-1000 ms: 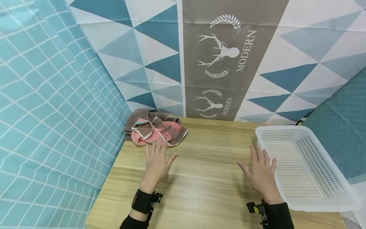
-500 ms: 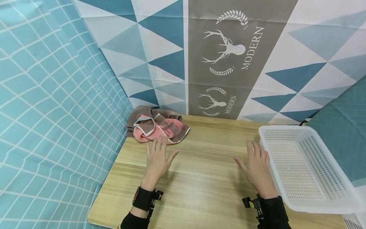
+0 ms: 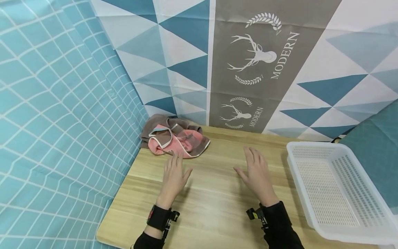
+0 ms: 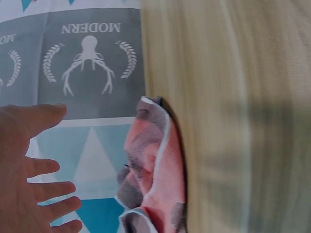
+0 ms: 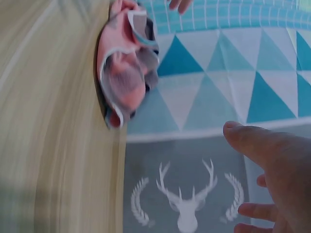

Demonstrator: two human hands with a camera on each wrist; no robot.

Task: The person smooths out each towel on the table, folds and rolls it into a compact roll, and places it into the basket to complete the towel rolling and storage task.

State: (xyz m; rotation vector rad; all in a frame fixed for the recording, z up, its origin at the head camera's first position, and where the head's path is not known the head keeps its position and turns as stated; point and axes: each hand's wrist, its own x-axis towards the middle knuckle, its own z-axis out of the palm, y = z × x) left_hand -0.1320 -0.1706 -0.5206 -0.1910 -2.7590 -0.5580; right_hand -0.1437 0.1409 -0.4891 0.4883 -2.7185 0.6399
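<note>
A crumpled pink and brown towel [image 3: 186, 143] with white edging lies at the back left of the wooden table [image 3: 211, 207]. My left hand [image 3: 173, 176] is just in front of it, fingers spread and straight, fingertips overlapping the towel's near edge in the head view. In the left wrist view the towel [image 4: 158, 170] shows beyond the left hand [image 4: 34, 174], apart from the fingers. Over the middle right of the table, my right hand [image 3: 258, 173] has extended fingers and holds nothing. The right wrist view shows the towel [image 5: 125, 68] well away from the right hand [image 5: 277, 174].
A white perforated plastic basket [image 3: 323, 190] stands at the table's right side. Patterned cloth [image 3: 248, 69] with deer heads hangs behind the table, and a blue checked curtain [image 3: 68, 121] borders its left side.
My right hand has moved left, away from the basket and toward the towel. My left hand stays near the towel's front edge. The head view has shifted slightly.
</note>
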